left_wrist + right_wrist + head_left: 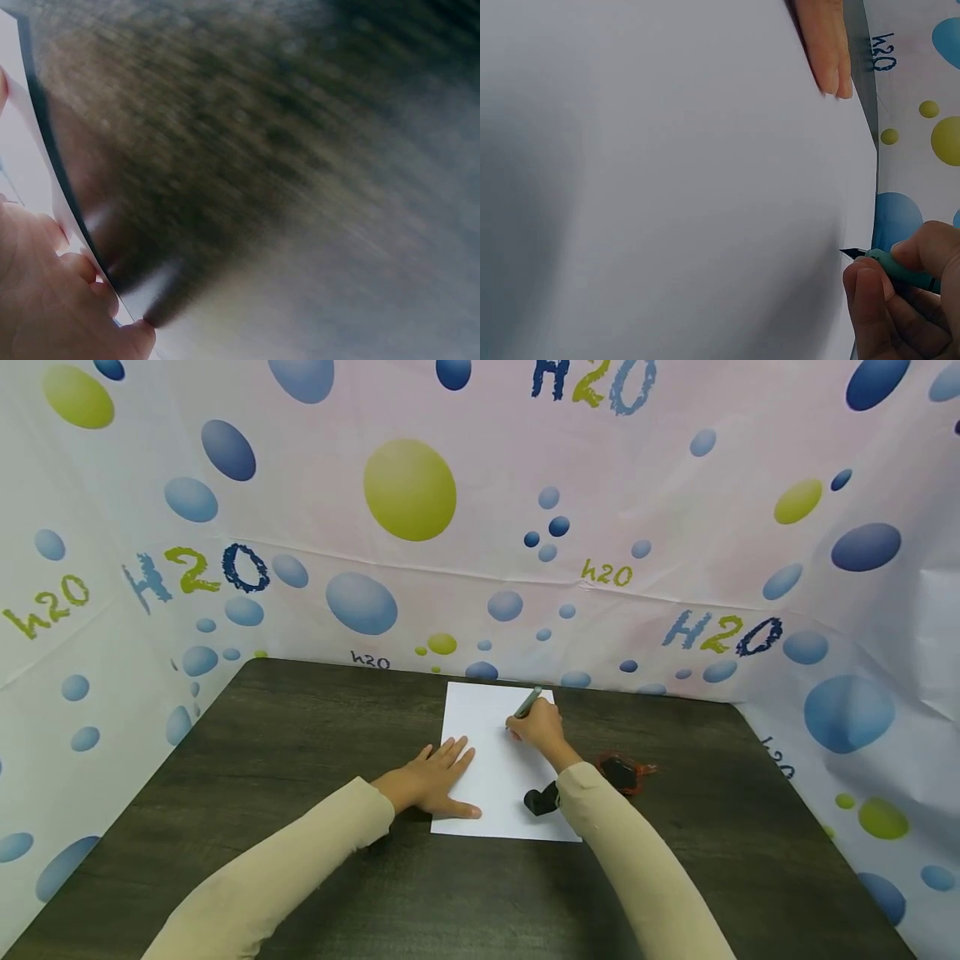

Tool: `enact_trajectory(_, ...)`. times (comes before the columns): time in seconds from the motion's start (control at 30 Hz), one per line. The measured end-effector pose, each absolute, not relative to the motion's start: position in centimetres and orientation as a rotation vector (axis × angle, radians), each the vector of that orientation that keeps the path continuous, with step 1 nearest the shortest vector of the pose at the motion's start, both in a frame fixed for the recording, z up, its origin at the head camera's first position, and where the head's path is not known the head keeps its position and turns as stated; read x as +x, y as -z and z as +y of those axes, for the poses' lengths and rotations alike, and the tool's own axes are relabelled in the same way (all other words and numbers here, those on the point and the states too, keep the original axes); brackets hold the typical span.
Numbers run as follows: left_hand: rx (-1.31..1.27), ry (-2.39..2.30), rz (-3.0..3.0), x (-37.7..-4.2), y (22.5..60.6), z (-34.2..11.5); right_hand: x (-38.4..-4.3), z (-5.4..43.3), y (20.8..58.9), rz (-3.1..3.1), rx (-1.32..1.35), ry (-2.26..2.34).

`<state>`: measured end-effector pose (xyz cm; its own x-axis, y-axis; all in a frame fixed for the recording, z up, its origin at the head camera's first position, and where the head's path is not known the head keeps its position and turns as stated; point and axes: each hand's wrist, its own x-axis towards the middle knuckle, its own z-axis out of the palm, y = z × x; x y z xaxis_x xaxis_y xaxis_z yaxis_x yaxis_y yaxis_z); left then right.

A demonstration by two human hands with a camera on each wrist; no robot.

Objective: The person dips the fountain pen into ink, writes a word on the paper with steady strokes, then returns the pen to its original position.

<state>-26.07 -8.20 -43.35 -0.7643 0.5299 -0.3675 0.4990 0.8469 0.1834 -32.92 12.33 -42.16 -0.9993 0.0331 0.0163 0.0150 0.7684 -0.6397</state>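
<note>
A white sheet of paper lies on the dark wooden table. My left hand rests on its left side with fingers spread, the thumb near the lower part of the sheet. In the left wrist view, part of the left hand shows beside the paper's edge. My right hand pinches a green fountain pen over the upper right of the sheet. The right wrist view shows the pen's dark nib pointing at the paper; whether it touches cannot be told. I make out no clear marks.
Beside the right forearm sits a black object, partly covered by the sleeve. A red-edged dark object lies just right of that wrist. The table ends at a white backdrop printed with coloured dots and lettering.
</note>
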Motion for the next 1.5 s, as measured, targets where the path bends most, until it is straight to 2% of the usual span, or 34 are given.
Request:
enact_trajectory(0.67,0.767,-0.133,2.614,-26.1,43.2,-8.4,-31.2,11.7,42.4,-2.919,0.073,-1.011)
enact_trajectory(1.5,0.79,-0.141,2.599,-26.2,43.7,-8.2,-29.1,11.4,42.8,-2.845,0.18,-1.192)
